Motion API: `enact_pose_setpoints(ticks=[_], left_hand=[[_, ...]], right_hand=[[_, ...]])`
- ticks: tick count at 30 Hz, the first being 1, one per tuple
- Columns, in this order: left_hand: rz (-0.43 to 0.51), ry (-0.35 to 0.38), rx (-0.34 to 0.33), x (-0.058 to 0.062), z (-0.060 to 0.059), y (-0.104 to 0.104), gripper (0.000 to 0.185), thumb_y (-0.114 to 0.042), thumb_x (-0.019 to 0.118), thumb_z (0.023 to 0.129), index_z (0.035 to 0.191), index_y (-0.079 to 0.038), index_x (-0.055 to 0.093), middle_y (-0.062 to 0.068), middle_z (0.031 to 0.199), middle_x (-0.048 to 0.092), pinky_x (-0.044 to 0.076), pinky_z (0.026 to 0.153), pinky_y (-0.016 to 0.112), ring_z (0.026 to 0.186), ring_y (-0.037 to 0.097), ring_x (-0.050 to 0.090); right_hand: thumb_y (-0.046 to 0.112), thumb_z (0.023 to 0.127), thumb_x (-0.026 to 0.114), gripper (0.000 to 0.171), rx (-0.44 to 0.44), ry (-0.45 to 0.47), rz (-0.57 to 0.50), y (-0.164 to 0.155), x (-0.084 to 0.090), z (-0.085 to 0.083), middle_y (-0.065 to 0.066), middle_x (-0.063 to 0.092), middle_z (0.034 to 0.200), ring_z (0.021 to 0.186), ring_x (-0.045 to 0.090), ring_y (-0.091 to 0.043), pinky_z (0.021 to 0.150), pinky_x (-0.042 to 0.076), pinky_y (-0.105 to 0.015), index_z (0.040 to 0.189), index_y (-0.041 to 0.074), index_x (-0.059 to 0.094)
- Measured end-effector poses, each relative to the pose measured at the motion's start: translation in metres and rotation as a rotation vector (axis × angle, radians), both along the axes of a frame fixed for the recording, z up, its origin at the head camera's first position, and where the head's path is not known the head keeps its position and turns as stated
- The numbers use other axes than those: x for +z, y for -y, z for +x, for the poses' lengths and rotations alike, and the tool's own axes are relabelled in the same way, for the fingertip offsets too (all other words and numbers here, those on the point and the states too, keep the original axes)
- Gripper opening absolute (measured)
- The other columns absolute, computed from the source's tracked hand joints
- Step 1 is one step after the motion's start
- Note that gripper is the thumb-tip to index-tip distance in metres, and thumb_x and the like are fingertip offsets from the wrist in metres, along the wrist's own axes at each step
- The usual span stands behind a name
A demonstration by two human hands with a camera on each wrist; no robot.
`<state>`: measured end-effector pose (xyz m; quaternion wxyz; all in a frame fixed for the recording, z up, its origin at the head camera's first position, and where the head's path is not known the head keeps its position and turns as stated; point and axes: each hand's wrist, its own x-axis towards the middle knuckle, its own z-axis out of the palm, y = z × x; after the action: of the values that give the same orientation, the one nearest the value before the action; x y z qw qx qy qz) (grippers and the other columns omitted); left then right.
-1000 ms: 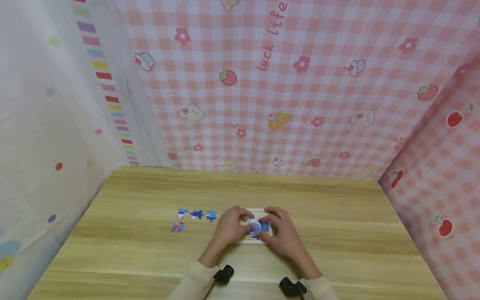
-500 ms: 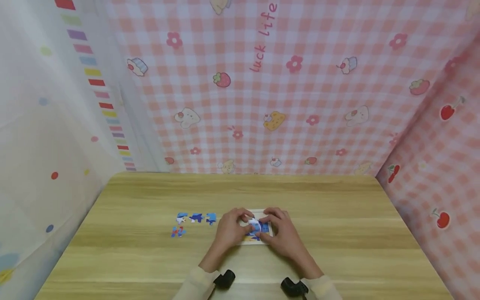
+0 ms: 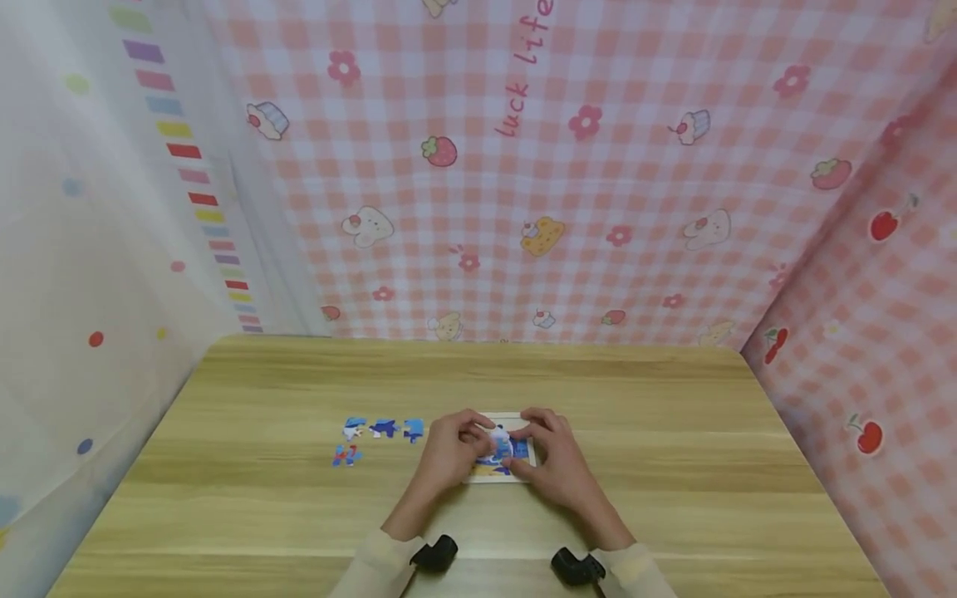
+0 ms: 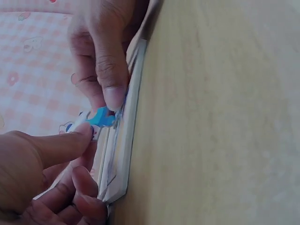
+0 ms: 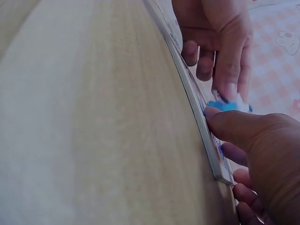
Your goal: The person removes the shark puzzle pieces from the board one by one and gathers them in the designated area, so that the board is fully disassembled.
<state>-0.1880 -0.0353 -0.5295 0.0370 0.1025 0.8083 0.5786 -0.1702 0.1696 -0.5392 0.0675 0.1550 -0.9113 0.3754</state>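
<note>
Both hands meet over a white-rimmed puzzle tray (image 3: 503,481) in the head view. A blue-and-white jigsaw piece (image 4: 101,116) stands tilted just above it. My left hand (image 3: 447,450) pinches this piece between thumb and index finger, its other fingers loosely curled at the tray. From the other side my right hand (image 3: 559,458) has thumb and index fingertip at the piece's edge, gripping it there. In the right wrist view the right thumb (image 5: 234,124) overlaps the piece. Blue and yellow printed parts fill the tray's visible lower and right areas; fingers hide much of the rest.
Left of the tray lie several loose puzzle pieces: a row with a dark blue piece (image 3: 385,428) in its middle, and a red-and-blue piece (image 3: 347,455) below. The wooden table (image 3: 224,515) ends at a pink checked cloth (image 3: 478,208) behind.
Both hands stay over the tray. The left fingers have shifted slightly, and the piece between the hands shows more of its face, turned at a new angle. The head view has moved a little.
</note>
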Motion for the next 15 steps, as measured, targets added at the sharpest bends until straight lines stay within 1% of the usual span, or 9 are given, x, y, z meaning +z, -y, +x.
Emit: enact_pose_setpoints(ticks=[3, 8, 10, 15], left_hand=[[0.012, 0.001, 0.012, 0.001, 0.001, 0.005, 0.011, -0.001, 0.075, 0.087, 0.097, -0.006, 0.075, 0.006, 0.081, 0.074, 0.053, 0.063, 0.022, 0.068, 0.007, 0.064], [0.009, -0.009, 0.024, 0.004, 0.003, 0.019, 0.008, -0.007, 0.077, 0.089, 0.097, -0.009, 0.076, 0.005, 0.083, 0.074, 0.052, 0.065, 0.021, 0.071, 0.007, 0.063], [0.008, -0.011, 0.028, 0.007, 0.004, 0.026, 0.007, -0.008, 0.077, 0.089, 0.096, -0.010, 0.076, 0.004, 0.083, 0.074, 0.052, 0.066, 0.021, 0.071, 0.008, 0.062], [-0.004, 0.023, 0.059, 0.014, 0.007, 0.044, 0.009, -0.006, 0.076, 0.088, 0.094, -0.013, 0.077, 0.002, 0.081, 0.072, 0.049, 0.063, 0.021, 0.070, 0.011, 0.060]], right_hand=[[0.026, 0.079, 0.089, 0.035, 0.000, 0.001, -0.005, 0.000, 0.002, -0.001, -0.009, 0.060, 0.137, 0.131, 0.049, -0.031, 0.110, 0.042, -0.055, 0.109, 0.013, 0.077], [0.027, 0.079, 0.089, 0.035, -0.007, 0.012, -0.005, 0.001, 0.005, -0.002, -0.008, 0.059, 0.138, 0.132, 0.048, -0.031, 0.111, 0.042, -0.055, 0.110, 0.015, 0.077], [0.027, 0.079, 0.089, 0.036, -0.012, 0.029, -0.009, 0.002, 0.006, -0.001, -0.008, 0.059, 0.139, 0.133, 0.047, -0.032, 0.112, 0.041, -0.055, 0.110, 0.015, 0.077], [0.027, 0.079, 0.090, 0.037, -0.015, 0.065, -0.025, 0.001, 0.005, 0.001, -0.008, 0.058, 0.141, 0.135, 0.045, -0.032, 0.114, 0.039, -0.056, 0.111, 0.014, 0.076]])
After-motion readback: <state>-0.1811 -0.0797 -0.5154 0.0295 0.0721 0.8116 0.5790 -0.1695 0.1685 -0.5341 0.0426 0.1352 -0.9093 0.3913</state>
